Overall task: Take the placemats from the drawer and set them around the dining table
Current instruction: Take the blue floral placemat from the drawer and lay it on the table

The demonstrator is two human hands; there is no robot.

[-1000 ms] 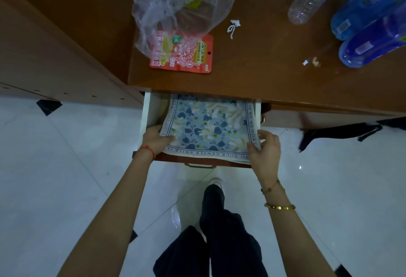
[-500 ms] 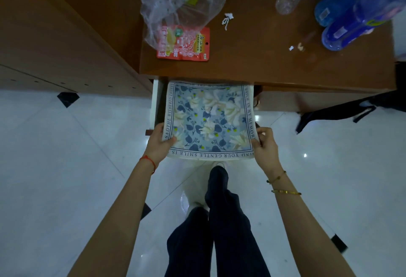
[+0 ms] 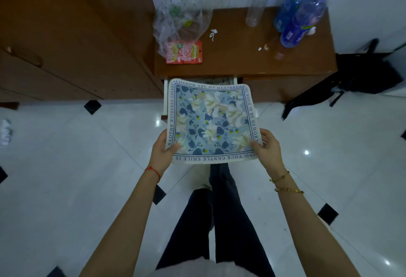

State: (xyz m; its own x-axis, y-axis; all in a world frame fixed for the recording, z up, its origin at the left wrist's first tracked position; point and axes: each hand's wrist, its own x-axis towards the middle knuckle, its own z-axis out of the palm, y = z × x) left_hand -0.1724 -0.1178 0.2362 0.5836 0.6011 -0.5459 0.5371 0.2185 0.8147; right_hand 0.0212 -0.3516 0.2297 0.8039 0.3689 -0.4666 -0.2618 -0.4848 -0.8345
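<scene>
**Fingers clamp placemats, now lifted out of drawer**

Head view: left hand (image 3: 162,153) and right hand (image 3: 266,149) pinch the placemats' (image 3: 212,123) near corners. A second ago the stack lay in the drawer (image 3: 165,101); now it hangs above the floor. Extraction looks complete; carrying to the dining table remains.

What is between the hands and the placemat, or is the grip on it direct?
Nothing visible. The left hand and the right hand each grip a near corner of the placemat directly, above the open drawer.

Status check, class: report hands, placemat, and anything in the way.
Left hand and right hand grip placemat by near corners. Placemat above open drawer. Nothing blocking.
</scene>
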